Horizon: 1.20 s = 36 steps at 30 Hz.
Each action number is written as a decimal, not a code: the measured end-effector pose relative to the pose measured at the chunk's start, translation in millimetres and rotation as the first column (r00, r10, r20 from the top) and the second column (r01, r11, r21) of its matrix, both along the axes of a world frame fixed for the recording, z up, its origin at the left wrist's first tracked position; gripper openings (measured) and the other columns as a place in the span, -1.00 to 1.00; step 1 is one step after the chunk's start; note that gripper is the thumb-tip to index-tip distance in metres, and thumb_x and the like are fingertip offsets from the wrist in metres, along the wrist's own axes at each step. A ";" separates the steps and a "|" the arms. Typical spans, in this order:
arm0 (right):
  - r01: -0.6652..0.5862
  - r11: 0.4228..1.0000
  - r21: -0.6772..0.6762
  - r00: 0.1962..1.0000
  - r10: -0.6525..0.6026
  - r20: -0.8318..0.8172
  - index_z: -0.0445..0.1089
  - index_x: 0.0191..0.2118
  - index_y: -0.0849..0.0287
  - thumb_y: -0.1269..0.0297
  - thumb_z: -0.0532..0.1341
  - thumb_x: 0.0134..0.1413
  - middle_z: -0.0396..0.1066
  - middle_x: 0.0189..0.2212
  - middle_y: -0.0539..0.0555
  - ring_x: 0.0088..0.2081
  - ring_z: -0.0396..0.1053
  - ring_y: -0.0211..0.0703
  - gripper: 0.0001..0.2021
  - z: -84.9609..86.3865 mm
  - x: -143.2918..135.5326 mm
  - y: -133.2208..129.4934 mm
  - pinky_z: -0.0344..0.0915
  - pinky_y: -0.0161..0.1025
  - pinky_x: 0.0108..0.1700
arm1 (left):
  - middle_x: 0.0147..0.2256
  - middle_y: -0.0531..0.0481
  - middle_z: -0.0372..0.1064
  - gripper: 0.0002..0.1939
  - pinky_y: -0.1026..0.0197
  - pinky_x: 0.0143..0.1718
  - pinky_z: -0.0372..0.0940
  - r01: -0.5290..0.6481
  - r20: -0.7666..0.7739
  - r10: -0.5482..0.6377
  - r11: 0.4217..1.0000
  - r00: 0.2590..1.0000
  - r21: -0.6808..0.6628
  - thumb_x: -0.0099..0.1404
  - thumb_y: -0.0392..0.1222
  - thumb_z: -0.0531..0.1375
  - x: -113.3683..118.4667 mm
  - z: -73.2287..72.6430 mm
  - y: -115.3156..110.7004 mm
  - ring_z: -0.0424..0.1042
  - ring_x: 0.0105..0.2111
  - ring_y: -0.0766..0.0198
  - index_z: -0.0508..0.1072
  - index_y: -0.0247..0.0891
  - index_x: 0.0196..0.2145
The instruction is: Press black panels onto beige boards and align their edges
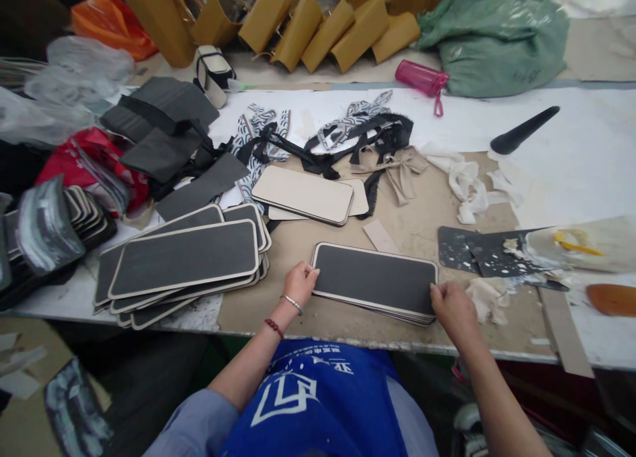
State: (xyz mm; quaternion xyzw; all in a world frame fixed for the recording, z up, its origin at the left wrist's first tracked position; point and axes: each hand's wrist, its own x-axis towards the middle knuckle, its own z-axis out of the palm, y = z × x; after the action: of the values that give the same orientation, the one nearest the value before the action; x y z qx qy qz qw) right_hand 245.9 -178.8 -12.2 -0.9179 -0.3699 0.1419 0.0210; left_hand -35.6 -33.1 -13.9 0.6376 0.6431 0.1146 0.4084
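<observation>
My left hand (301, 280) and right hand (454, 311) are gripping opposite ends of pale-rimmed dark-grey rectangular panel stack (375, 278), probably keeping edges aligned.

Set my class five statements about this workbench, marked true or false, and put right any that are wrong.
1. The left hand and right hand touch opposite ends of one dark panel stack. True.
2. The pink bottle stands upright. False: the pink bottle lies on its side.
3. The silver bracelet is on the right wrist. False: the silver bracelet is on the left wrist.
4. Another stack of dark panels lies to the left of the left hand. True.
5. The beige panels lie nearer the person than the stack between the hands. False: the beige panels lie farther away.
</observation>
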 end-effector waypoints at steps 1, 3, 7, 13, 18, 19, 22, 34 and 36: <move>-0.001 1.000 0.005 1.000 0.001 0.001 0.23 -0.50 0.17 0.23 0.03 0.06 0.21 -0.59 0.04 -0.50 0.20 -0.14 -0.80 -0.7 -0.2 -0.4 0.03 -0.25 -0.43 | -0.67 0.14 0.18 -0.80 0.32 -0.48 0.05 0.007 -0.004 -0.007 1.000 1.000 0.006 0.07 -0.22 0.13 0.0 0.4 -0.4 0.20 -0.58 0.36 0.23 -0.25 -0.65; -0.002 1.000 0.014 1.000 0.002 0.008 0.24 -0.49 0.18 0.22 0.03 0.07 0.21 -0.59 0.04 -0.50 0.21 -0.14 -0.79 -2.2 -0.6 -1.2 0.03 -0.25 -0.44 | -0.66 0.14 0.18 -0.80 0.32 -0.47 0.05 0.019 -0.013 -0.019 1.000 1.000 0.022 0.07 -0.23 0.12 -0.1 1.2 -1.4 0.21 -0.58 0.36 0.22 -0.25 -0.65; -0.014 1.000 0.005 0.999 0.013 0.046 0.27 -0.47 0.20 0.23 0.03 0.10 0.24 -0.57 0.05 -0.48 0.22 -0.14 -0.79 -4.9 -1.0 -2.0 0.03 -0.25 -0.43 | -0.66 0.14 0.18 -0.80 0.31 -0.47 0.06 0.035 -0.031 -0.033 0.998 0.999 0.053 0.08 -0.23 0.11 -0.4 1.9 -3.2 0.22 -0.57 0.35 0.21 -0.24 -0.64; -0.007 0.998 -0.060 0.998 0.010 0.056 0.29 -0.41 0.24 0.24 0.02 0.15 0.31 -0.51 0.11 -0.42 0.26 -0.13 -0.78 -3.9 -2.0 0.1 0.03 -0.27 -0.41 | -0.66 0.12 0.22 -0.81 0.31 -0.48 0.10 0.066 -0.049 -0.063 0.996 0.997 0.055 0.08 -0.20 0.09 -1.8 0.9 -3.3 0.26 -0.58 0.34 0.23 -0.23 -0.64; 0.008 0.999 -0.047 0.999 -0.006 0.043 0.30 -0.38 0.26 0.26 0.02 0.16 0.34 -0.47 0.12 -0.41 0.29 -0.15 -0.79 -0.2 -6.1 0.6 0.04 -0.28 -0.40 | -0.64 0.10 0.25 -0.81 0.30 -0.47 0.12 0.095 -0.070 -0.090 0.993 0.993 0.070 0.09 -0.17 0.08 -2.7 2.7 -4.0 0.28 -0.57 0.32 0.22 -0.22 -0.62; 0.012 0.999 -0.040 0.999 -0.010 0.047 0.30 -0.37 0.26 0.26 0.02 0.16 0.35 -0.47 0.12 -0.41 0.29 -0.15 -0.79 -0.1 -6.5 0.6 0.04 -0.28 -0.40 | -0.64 0.11 0.24 -0.81 0.29 -0.47 0.12 0.102 -0.078 -0.097 0.992 0.992 0.074 0.10 -0.17 0.08 -3.4 3.0 -4.3 0.27 -0.58 0.31 0.21 -0.22 -0.62; 0.019 1.000 -0.024 0.998 -0.018 0.060 0.30 -0.37 0.26 0.28 0.03 0.15 0.35 -0.46 0.12 -0.40 0.30 -0.16 -0.81 -0.3 -6.7 0.4 0.04 -0.29 -0.39 | -0.60 0.06 0.25 -0.85 0.24 -0.45 0.17 0.168 -0.175 -0.140 0.973 0.975 0.156 0.13 -0.15 0.08 -5.7 4.4 -7.1 0.29 -0.55 0.25 0.25 -0.23 -0.54; 0.007 1.000 -0.015 0.999 -0.006 0.042 0.28 -0.38 0.27 0.32 0.03 0.14 0.34 -0.44 0.13 -0.36 0.29 -0.14 -0.83 1.2 -8.0 2.6 0.06 -0.27 -0.37 | 0.19 -0.25 -0.02 -0.54 -0.12 0.16 -0.07 0.676 -0.523 -0.438 0.569 0.731 0.468 0.26 -0.12 0.00 47.6 -8.6 -17.3 -0.07 0.20 -0.04 0.21 -0.28 0.10; 0.003 1.000 -0.015 1.000 -0.003 0.030 0.28 -0.39 0.25 0.31 0.03 0.13 0.33 -0.45 0.11 -0.38 0.29 -0.14 -0.84 3.9 -7.2 1.5 0.08 -0.26 -0.36 | 0.21 -0.27 -0.06 -0.46 -0.17 0.16 -0.10 0.697 -0.540 -0.455 0.574 0.708 0.430 0.26 -0.02 0.00 52.0 -13.7 -14.1 -0.11 0.21 -0.07 0.14 -0.27 0.14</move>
State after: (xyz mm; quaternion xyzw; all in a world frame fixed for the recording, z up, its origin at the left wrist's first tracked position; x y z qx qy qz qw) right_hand 238.7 -177.4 -8.3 -0.9206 -0.3678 0.1308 0.0087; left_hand 16.4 -47.2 -27.6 0.9188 0.3858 0.0492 0.0665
